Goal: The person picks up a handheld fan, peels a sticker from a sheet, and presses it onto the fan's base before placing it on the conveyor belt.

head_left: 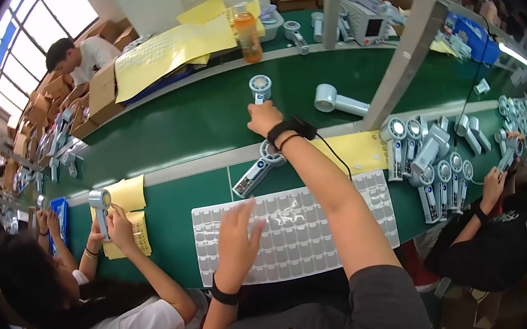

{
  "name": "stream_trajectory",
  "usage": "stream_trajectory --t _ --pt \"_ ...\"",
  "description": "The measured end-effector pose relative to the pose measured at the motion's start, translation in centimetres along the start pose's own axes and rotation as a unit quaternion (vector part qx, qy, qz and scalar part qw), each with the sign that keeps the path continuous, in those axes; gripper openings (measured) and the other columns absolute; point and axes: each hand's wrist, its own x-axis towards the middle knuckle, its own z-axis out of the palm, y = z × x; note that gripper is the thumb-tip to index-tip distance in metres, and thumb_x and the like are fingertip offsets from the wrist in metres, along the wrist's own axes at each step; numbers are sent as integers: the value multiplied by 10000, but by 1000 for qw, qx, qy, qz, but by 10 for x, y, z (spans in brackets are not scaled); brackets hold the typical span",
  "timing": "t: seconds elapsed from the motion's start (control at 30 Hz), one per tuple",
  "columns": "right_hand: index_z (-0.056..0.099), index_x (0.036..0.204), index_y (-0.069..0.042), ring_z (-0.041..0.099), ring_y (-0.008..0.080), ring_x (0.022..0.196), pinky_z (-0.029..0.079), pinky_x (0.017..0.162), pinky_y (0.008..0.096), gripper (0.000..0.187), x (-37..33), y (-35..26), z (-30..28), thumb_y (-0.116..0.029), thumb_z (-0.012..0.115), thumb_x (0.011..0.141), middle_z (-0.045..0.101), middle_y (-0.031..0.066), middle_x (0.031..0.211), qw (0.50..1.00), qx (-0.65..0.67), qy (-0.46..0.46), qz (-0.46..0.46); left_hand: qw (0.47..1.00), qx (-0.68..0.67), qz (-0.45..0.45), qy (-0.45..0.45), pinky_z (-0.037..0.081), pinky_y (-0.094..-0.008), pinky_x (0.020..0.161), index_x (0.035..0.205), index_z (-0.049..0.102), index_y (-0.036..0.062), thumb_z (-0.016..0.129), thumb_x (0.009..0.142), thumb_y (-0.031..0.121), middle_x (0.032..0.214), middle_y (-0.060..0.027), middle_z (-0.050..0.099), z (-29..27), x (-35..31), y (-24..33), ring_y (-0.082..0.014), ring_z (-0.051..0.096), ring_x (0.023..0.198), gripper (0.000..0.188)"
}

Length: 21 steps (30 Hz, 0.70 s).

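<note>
My right arm stretches across to the green belt, where my right hand (265, 118) is closed round the lower handle of a small grey-blue handheld fan (260, 86); its round head points away from me. My left hand (238, 243) hovers over a sheet of grey stickers (294, 233), fingers stretched out, nothing visible in it. Between the two hands a second handheld fan (253, 176) lies at the belt's near edge, its handle toward me with the inner parts showing. My right forearm partly covers the sticker sheet.
Another fan (342, 101) lies farther right on the belt (185, 110). Several fans (433, 158) are bunched on the right of the bench beside a metal post (409, 57). Co-workers sit on both sides; the left one holds a fan (101, 204). A bottle (247, 33) stands beyond the belt.
</note>
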Motion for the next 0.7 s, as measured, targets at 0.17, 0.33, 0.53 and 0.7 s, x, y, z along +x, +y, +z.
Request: stream_trajectory --t 0.17,0.33,0.53,0.7 --pt "624 921 -73 605 433 798 521 723 467 216 -45 23 -60 -202 671 754 587 256 1015 982 182 42 20 975 185 21 119 446 -423 886 1263 534 -37 695 826 105 1091 -200 593 39 57 -21 -373 517 1063 487" --pt "602 951 -69 592 429 773 503 696 498 196 -149 13 -100 -149 625 773 559 265 926 976 155 134 79 992 102 -34 62 435 -452 811 1144 611 -13 717 784 103 934 -183 609 55 71 -40 -354 544 905 393" --pt "595 910 -25 577 410 850 490 708 478 177 -187 -8 -18 -145 621 783 534 258 946 972 133 173 90 989 139 -37 21 448 -465 755 1120 599 -57 700 812 168 947 -200 594 65 84 -40 -375 560 876 394" --pt "625 941 -27 550 339 958 465 774 407 182 -198 -42 -12 -147 592 807 537 196 1000 979 76 155 112 993 96 58 33 466 -465 765 1228 546 -46 686 830 212 1001 -215 593 73 76 -66 -393 583 923 495"
